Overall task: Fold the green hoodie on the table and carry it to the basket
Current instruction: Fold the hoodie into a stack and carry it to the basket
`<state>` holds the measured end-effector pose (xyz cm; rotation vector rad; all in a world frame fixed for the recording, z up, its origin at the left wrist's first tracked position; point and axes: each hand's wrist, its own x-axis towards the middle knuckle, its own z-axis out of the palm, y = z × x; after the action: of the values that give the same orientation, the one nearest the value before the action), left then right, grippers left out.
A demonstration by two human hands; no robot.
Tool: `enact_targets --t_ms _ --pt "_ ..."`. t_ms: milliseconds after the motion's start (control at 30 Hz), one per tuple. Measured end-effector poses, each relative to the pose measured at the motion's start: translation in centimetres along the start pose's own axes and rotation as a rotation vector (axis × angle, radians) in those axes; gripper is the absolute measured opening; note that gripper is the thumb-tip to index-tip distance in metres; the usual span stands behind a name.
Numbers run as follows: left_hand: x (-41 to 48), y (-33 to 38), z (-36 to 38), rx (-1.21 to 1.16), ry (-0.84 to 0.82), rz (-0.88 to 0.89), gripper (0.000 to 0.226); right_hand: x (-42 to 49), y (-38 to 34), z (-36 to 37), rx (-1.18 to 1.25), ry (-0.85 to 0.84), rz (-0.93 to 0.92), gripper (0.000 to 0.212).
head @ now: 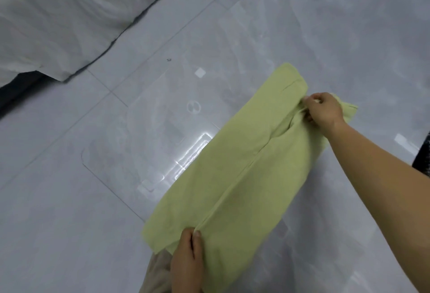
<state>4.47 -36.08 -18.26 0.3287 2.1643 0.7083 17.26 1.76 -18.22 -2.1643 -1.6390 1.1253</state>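
Head: white cloth (58, 13) upper-left, well apart fr hoodie (237, 164).

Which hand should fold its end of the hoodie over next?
Likely right: the right hand pinches the far end of the green hoodie, free to draw toward the near end the left hand grips.

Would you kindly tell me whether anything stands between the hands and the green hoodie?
Nothing visible does. The left hand pinches the near end of the folded green hoodie, and the right hand grips its far end, both directly on the cloth. Where it must go is out of view, so the onward path cannot be judged.
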Motion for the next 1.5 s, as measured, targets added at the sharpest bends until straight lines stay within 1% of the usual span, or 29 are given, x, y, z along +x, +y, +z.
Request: enact_targets --t_ms 133,200,267,300,333,367,433,467,500,567,633,700,767,867,1000,1100,1200,1233,1333,1400,1467,1500 --pt "0.3 0.7 -0.7 0.317 -0.095 0.027 0.012 -2.3 0.6 0.0 -0.048 -0.048 -0.162 0.058" --pt "0.4 0.9 -0.8 0.437 -0.137 0.039 0.013 -3.8 1.6 -0.2 -0.119 -0.013 -0.287 0.059" --pt "0.5 0.8 -0.9 0.549 -0.183 0.053 0.022 -4.5 2.6 -0.3 -0.302 0.092 -0.447 0.056" --pt "0.8 0.5 -1.0 0.635 -0.195 0.093 0.036 -4.5 3.1 -0.3 -0.414 0.136 -0.493 0.057" --pt "1.0 0.5 -1.3 0.730 -0.198 0.139 0.051 -4.2 3.6 -0.3 -0.500 0.159 -0.507 0.059" --pt "1.3 0.7 -1.4 0.814 -0.194 0.158 0.059 -3.9 3.9 -0.4 -0.552 0.162 -0.493 0.062" --pt "1.8 2.1 -0.9 0.923 -0.132 0.226 0.048 -3.1 4.1 -0.4 -0.595 0.139 -0.429 0.068" --pt "2.1 3.4 -0.5 0.933 -0.090 0.346 0.042 -2.7 4.2 -0.3 -0.615 0.110 -0.413 0.071" --pt "2.2 5.3 0.2 0.873 -0.026 0.491 0.038 -2.4 4.4 -0.1 -0.633 0.076 -0.420 0.075" --pt "2.6 8.1 2.6 0.709 0.006 0.836 0.039 -2.1 4.7 0.2 -0.650 0.033 -0.464 0.081" --pt "4.1 10.8 5.6 0.681 -0.079 1.030 0.048 -2.3 5.0 0.1 -0.637 0.082 -0.493 0.078" --pt "6.1 12.7 8.0 0.768 -0.129 1.166 0.055 -2.6 5.0 -0.5 -0.611 0.148 -0.508 0.073" --pt "8.4 12.9 9.2 0.884 -0.181 1.215 0.061 -2.8 5.1 -0.5 -0.589 0.159 -0.524 0.072" --pt "10.6 11.7 9.9 0.981 -0.205 1.235 0.068 -2.7 5.8 0.8 -0.599 0.124 -0.545 0.083" --pt "11.2 11.1 10.7 0.969 -0.150 1.261 0.070 -1.4 6.7 2.2 -0.608 0.120 -0.425 0.080" --pt "11.7 11.2 10.8 0.974 -0.137 1.272 0.069 -0.7 6.5 2.3 -0.631 0.095 -0.403 0.083" --pt "11.2 11.8 9.7 0.925 -0.200 1.299 0.061 -1.5 5.6 1.7 -0.608 0.048 -0.370 0.086" --pt "11.0 11.6 8.8 0.902 -0.210 1.324 0.060 -2.6 5.4 1.6 -0.572 0.071 -0.385 0.085" --pt "10.9 10.1 5.1 0.871 -0.186 1.358 0.060 -8.9 5.6 3.3 -0.475 0.193 -0.541 0.073" --pt "11.2 7.9 2.6 0.927 -0.176 1.393 0.058 -14.8 7.0 6.2 -0.441 0.183 -0.608 0.066" --pt "11.4 5.8 1.2 1.006 -0.214 1.413 0.058 -19.5 9.0 9.2 -0.466 0.150 -0.606 0.063" --pt "11.6 5.0 1.1 1.028 -0.206 1.425 0.058 -20.8 9.9 10.3 -0.496 0.144 -0.587 0.064"
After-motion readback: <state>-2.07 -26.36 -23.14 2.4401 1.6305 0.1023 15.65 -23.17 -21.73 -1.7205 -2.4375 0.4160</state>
